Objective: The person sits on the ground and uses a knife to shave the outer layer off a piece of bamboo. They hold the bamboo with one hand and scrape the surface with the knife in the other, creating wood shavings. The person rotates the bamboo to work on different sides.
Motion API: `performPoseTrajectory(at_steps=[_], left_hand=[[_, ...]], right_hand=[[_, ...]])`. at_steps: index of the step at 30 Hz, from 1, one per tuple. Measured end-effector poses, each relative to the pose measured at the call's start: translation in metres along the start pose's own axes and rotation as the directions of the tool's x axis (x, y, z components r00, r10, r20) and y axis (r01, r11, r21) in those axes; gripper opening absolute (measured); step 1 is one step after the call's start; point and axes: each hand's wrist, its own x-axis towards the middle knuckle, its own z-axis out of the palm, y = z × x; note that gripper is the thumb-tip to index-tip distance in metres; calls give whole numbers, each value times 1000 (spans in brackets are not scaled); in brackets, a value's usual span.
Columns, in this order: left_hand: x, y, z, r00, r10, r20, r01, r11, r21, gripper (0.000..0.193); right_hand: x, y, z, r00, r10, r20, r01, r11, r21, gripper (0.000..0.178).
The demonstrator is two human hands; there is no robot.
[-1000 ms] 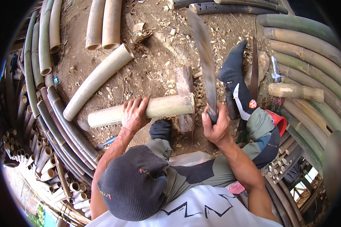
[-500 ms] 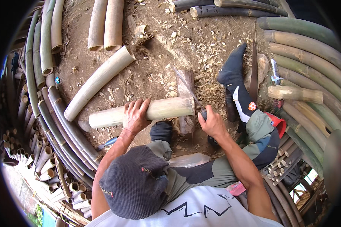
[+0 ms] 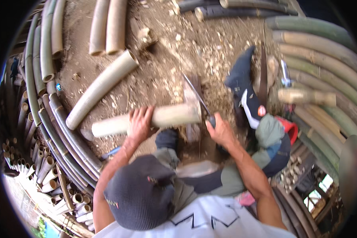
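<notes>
Bamboo section, pale and hollow, lies crosswise in front of the person, its right end resting over a wooden block on the dirt floor. Left hand grips it from above near the middle, fingers bent over the far side. Right hand is closed around the dark handle of a knife, whose blade slants up and left just beside the section's right end; whether the edge touches the bamboo cannot be told.

Among containers, a red container stands by the right leg, partly hidden by the trouser cloth, and its contents cannot be made out. Translucent plastic lies under the legs, too blurred to tell whether it is a bag. Another bamboo length lies slanted beyond the left hand, its upper end showing a hollow mouth. Two more lengths point toward the person with open ends. Cut tubes are piled at lower left, many mouths facing outward. Pale chips litter the dirt.
</notes>
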Motion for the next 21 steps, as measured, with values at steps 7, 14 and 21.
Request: performPoseTrajectory(at_steps=[7,14,21], left_hand=[[27,-4,-22,920,-22,391,6,999,41,94],[20,-11,-13,947,-16,322,53,993,-107,89],[9,-11,-7,966,8,258,22,993,-113,84]], right_hand=[[-7,-10,-8,996,-23,-81,27,998,57,38],[-17,-57,-15,710,-432,-556,557,827,69,34],[-16,-36,-17,964,-185,-192,196,980,39,41]])
